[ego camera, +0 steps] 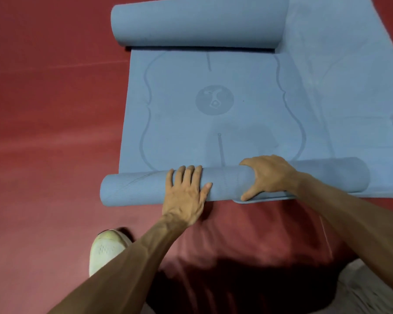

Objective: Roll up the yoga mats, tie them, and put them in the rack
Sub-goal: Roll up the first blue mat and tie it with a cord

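Observation:
A blue yoga mat point(213, 123) lies on the red floor, its near end rolled into a tube point(136, 189) and its far end curled into a second roll point(197, 21). My left hand point(186, 191) lies on top of the near roll with straight fingers pressing it. My right hand point(268, 175) grips the same roll further right, fingers curled over its top and thumb on the near side. A round printed emblem point(214, 99) marks the flat middle of the mat.
A second blue mat point(340, 71) lies flat under and to the right of the first one. The red floor point(55, 109) spreads to the left. My white shoe point(107, 248) stands near the lower left, behind the roll.

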`<state>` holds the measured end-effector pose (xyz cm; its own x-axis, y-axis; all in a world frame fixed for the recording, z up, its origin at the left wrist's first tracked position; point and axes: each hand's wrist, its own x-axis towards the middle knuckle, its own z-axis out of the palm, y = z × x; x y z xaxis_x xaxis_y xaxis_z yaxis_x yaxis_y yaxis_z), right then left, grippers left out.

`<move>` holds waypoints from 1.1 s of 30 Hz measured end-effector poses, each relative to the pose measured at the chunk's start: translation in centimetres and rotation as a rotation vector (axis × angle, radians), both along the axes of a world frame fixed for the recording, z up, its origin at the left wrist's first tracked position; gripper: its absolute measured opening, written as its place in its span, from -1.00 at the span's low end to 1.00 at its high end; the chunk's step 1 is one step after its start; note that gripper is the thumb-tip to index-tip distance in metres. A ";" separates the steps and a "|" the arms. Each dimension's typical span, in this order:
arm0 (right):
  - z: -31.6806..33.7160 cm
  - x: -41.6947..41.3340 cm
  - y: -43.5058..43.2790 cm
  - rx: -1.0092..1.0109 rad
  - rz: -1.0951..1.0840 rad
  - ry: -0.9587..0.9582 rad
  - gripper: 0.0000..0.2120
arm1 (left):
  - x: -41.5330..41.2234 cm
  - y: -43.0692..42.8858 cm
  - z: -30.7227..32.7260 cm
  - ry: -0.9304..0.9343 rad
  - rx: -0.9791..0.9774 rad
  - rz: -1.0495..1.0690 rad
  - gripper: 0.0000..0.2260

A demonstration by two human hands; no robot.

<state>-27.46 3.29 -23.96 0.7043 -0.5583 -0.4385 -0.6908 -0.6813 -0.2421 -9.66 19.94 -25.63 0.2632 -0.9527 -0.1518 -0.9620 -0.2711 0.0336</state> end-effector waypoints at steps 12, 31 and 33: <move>-2.6 -1.3 1.0 -0.361 -0.019 -0.324 -0.27 | 3.0 -5.9 0.0 0.057 0.061 0.021 -0.44; -3.8 1.1 -0.7 -0.531 -0.070 -0.257 -0.19 | 4.5 -9.1 -0.2 0.108 -0.014 0.095 -0.61; -3.1 1.8 -1.5 -0.495 -0.090 -0.213 -0.17 | 4.4 -8.3 -0.3 0.091 -0.083 0.062 -0.51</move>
